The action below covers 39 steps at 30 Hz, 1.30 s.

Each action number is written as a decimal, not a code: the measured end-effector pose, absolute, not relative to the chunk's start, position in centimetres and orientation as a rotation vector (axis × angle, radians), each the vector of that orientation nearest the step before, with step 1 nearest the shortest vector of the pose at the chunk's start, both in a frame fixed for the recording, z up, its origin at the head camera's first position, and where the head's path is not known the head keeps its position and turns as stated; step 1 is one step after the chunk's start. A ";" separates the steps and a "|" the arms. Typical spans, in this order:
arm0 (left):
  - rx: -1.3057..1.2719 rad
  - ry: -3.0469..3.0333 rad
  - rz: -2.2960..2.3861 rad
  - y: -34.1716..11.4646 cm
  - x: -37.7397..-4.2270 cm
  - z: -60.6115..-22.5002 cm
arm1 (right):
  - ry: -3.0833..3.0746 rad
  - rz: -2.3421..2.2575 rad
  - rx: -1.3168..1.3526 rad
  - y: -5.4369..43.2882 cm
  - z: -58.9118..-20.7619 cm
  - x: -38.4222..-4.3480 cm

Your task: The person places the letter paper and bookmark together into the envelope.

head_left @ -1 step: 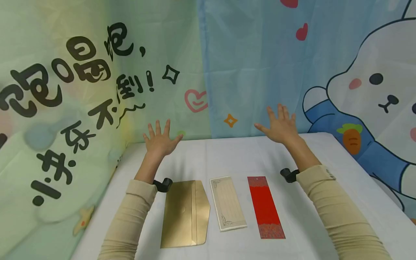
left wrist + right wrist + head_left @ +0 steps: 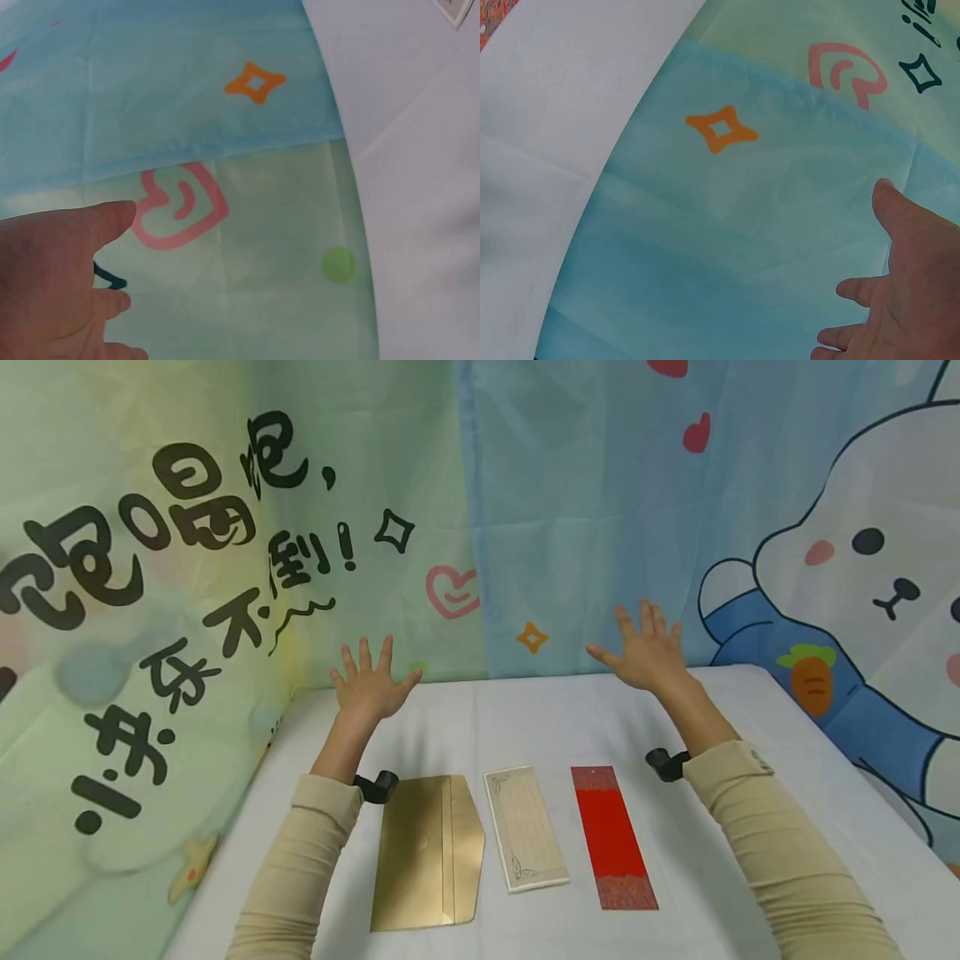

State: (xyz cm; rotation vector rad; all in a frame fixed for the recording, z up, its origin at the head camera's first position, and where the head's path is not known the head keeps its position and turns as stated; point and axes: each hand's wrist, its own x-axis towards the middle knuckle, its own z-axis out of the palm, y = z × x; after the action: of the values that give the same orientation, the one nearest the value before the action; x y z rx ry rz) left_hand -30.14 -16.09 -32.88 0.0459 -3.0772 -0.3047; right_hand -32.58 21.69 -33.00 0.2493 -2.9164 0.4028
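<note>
While left hand (image 2: 371, 689) and right hand (image 2: 647, 653) are splayed, red strip (image 2: 615, 838) is laid fore-and-aft, bodyward of the nearer right.

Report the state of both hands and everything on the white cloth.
Left hand: raised, fingers extended, empty
Right hand: raised, fingers extended, empty
Gold envelope: lying flat, flap apparently open
Cream card: lying flat, slightly angled
Red strip: lying flat, unfolded
</note>
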 end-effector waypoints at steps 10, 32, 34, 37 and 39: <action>0.060 -2.911 -0.376 -15.4 -25.4 -37.5 | -2.785 0.543 0.485 16.1 -37.4 -27.0; -0.131 -2.983 -0.411 -14.4 -17.2 -51.1 | -2.909 0.671 0.953 4.4 -50.3 -17.6; -0.157 -2.993 -0.413 -14.6 -16.9 -51.6 | -2.946 0.643 0.974 4.4 -50.6 -17.3; -0.185 -2.987 -0.398 -14.7 -16.8 -52.0 | -2.967 0.633 0.991 4.5 -50.8 -17.2; -0.192 -2.975 -0.380 -14.8 -16.7 -52.4 | -2.964 0.653 0.995 4.6 -50.9 -17.1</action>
State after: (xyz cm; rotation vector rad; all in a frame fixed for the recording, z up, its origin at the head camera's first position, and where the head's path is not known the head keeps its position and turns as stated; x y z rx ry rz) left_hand -16.72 -14.79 -52.38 -0.1924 -2.9755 -0.3795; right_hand -17.11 4.56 -50.86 0.9954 -2.9644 0.6528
